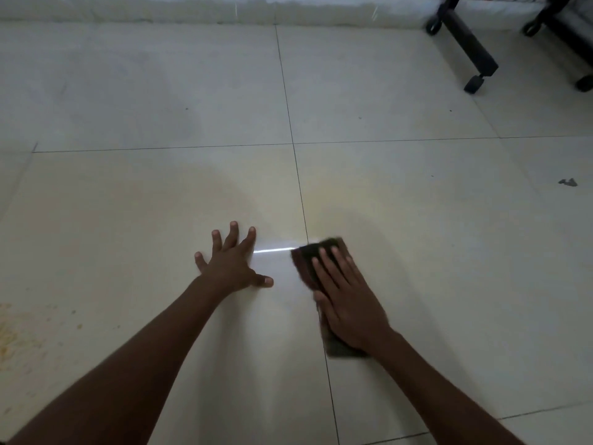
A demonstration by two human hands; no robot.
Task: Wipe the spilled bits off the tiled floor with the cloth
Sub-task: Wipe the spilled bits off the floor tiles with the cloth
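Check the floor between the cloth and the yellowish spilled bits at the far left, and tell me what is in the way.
The left hand, spread flat on the tiled floor, lies between the cloth under the right hand and the spilled bits. Its forearm crosses that path too. Nothing else visible stands there.

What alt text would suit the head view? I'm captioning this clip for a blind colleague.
A person's right hand presses a dark cloth flat on a pale tiled floor, while the left hand rests beside it with fingers spread. Yellowish spilled bits lie at the far left edge, and a black wheeled stand sits top right.
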